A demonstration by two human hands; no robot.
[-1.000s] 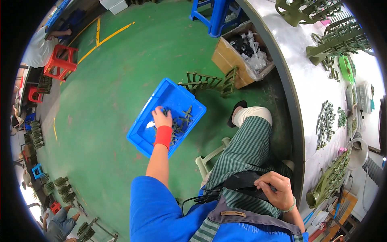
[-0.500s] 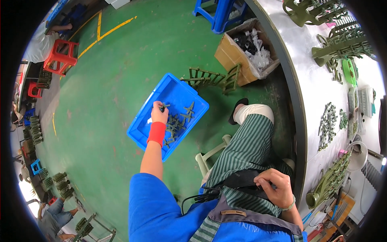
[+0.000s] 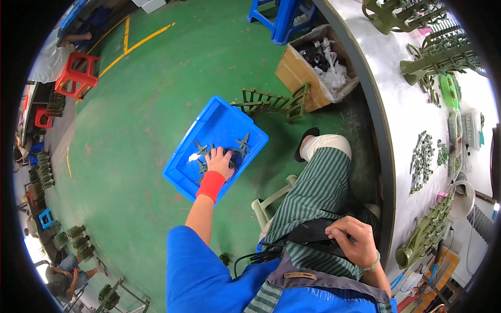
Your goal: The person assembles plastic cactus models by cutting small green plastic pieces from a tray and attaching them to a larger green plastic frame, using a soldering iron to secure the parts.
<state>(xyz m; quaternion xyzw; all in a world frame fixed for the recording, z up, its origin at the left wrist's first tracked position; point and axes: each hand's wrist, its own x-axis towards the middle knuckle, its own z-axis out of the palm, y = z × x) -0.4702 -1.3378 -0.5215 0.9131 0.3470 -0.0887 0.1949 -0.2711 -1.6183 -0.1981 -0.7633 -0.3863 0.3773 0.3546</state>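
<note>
A blue plastic tray [image 3: 222, 123] sits on the green floor, with several small dark green toy planes [image 3: 243, 141] in it. My left hand [image 3: 219, 163], below a red wristband, reaches down among them with its fingers apart and covers part of the pile. Beside its fingertips, toward the tray's left, lies a single toy plane [image 3: 200, 148]. Whether the fingers touch a piece underneath is hidden. At my lap, my right hand [image 3: 355, 240] is closed, thumb and fingers pinching the edge of a black pouch [image 3: 310, 231].
Olive-green plastic frames [image 3: 266, 100] lie beyond the tray, against a cardboard box [image 3: 297, 73] of plastic bags. A pale stool [image 3: 274, 198] stands near my leg. To the right runs a metal worktable [image 3: 386, 104] bearing green parts. A red stool [image 3: 77, 75] and people are at the left.
My left hand has let go of a toy plane at the tray's left and moved right and nearer, onto the pile, its fingers spreading. The right hand keeps its pinch.
</note>
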